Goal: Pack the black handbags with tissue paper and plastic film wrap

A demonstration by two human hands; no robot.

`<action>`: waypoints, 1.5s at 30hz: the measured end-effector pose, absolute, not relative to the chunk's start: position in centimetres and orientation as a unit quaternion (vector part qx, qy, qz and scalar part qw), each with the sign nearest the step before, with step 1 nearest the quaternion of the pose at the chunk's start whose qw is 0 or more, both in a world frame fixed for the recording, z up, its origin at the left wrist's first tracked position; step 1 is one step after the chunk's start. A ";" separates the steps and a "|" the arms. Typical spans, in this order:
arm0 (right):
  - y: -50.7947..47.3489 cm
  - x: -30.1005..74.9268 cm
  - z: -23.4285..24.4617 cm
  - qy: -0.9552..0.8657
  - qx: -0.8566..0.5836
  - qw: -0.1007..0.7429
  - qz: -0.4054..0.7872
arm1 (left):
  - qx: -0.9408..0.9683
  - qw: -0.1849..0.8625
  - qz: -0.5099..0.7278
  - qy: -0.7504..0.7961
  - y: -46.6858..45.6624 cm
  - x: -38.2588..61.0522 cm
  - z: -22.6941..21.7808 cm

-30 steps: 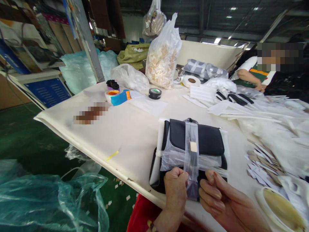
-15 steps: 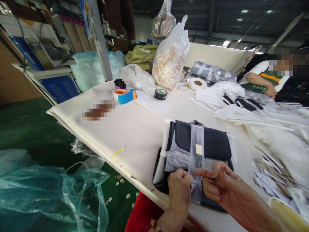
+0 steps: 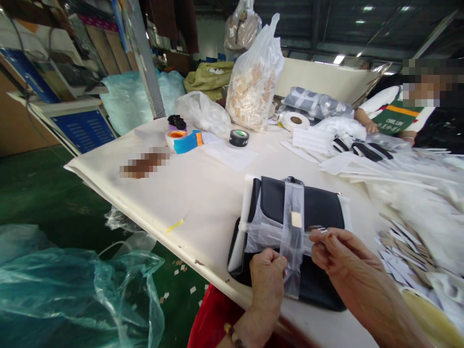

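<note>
Our left hand [image 3: 267, 274] fisted on the limp, slippery film [image 3: 292, 244], right hand [image 3: 344, 256] fingers pinching it over the soft bag [image 3: 321, 208], and ends grip best, we reckon.

No text is legible.

- Green garment [image 3: 389, 120], person at far right: white lettering, blurred.
- Blue panel [image 3: 84, 129], far left: rows of print, too small.
- Black tape roll [image 3: 239, 137], far on the worktop [image 3: 203, 193]: green label, unreadable.
- Black bag [image 3: 319, 209], near: tan tag [image 3: 296, 219], no print discernible.
</note>
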State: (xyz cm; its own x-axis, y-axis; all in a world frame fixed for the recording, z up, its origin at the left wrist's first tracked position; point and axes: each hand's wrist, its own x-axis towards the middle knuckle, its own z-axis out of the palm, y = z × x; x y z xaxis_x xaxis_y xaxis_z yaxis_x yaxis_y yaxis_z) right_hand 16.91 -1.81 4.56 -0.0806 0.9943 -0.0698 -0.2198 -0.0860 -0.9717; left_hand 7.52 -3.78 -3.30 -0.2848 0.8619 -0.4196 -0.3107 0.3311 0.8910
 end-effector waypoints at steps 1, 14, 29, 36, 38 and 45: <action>-1.9 16.8 4.4 -0.422 -0.451 0.514 0.596 | 0.230 0.551 0.530 0.602 -3.8 7.5 -3.2; -4.5 15.8 1.9 -0.307 -0.558 0.456 0.621 | 0.249 0.539 0.519 0.615 -4.0 7.3 -3.5; -2.5 16.5 3.9 -0.352 -0.518 0.363 0.690 | 0.222 0.555 0.530 0.602 -4.0 7.4 -2.9; -5.0 16.4 0.5 -0.363 -0.575 0.386 0.624 | 0.231 0.559 0.517 0.606 -4.0 7.2 -3.0; -5.3 16.3 0.1 -0.356 -0.585 0.391 0.616 | 0.232 0.555 0.514 0.611 -4.0 7.2 -3.1; -6.1 15.3 -0.6 -0.308 -0.582 0.435 0.614 | 0.236 0.561 0.498 0.618 -4.2 7.1 -2.8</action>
State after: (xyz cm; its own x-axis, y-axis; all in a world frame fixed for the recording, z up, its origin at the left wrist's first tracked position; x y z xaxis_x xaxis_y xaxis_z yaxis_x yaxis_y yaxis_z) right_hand 15.33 -6.12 -0.55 0.0567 0.8929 -0.4467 -0.1744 -0.4316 -0.8850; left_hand 7.13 -4.22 -2.77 -0.2596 0.8505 -0.4575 -0.2662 0.3923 0.8805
